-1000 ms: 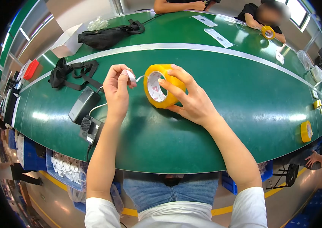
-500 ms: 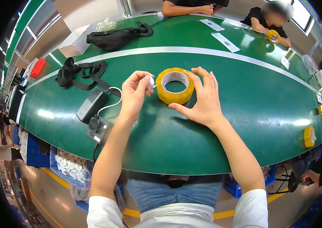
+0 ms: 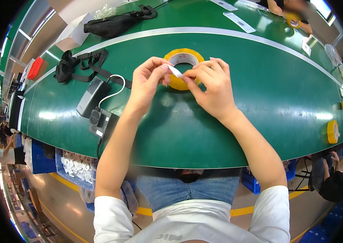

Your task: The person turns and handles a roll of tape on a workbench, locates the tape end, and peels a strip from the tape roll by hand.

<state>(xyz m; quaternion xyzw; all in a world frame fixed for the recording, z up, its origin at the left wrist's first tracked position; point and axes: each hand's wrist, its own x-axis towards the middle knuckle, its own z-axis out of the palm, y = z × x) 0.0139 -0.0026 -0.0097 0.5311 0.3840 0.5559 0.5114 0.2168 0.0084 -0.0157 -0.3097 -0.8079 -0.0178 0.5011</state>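
My left hand (image 3: 148,83) pinches one end of a small white flat piece (image 3: 175,71), whose exact kind I cannot make out. The fingertips of my right hand (image 3: 212,86) are closed on its other end, so it spans the gap between both hands. Just beyond and partly behind them, a large roll of yellow tape (image 3: 180,85) lies flat on the green table (image 3: 203,137). The fingers cover parts of the roll's sides.
At left are a black power bank (image 3: 93,97) with a white cable, a small device (image 3: 101,121), black straps (image 3: 68,69) and a black bag (image 3: 114,26). Another tape roll (image 3: 333,132) stands at right. Across the table, a person holds tape (image 3: 293,21). Below left sits a bin of white parts (image 3: 76,166).
My right hand has left the tape roll's side and moved in to meet my left, taking hold of the white piece. The piece now shows as an elongated shape. The view has tilted down.
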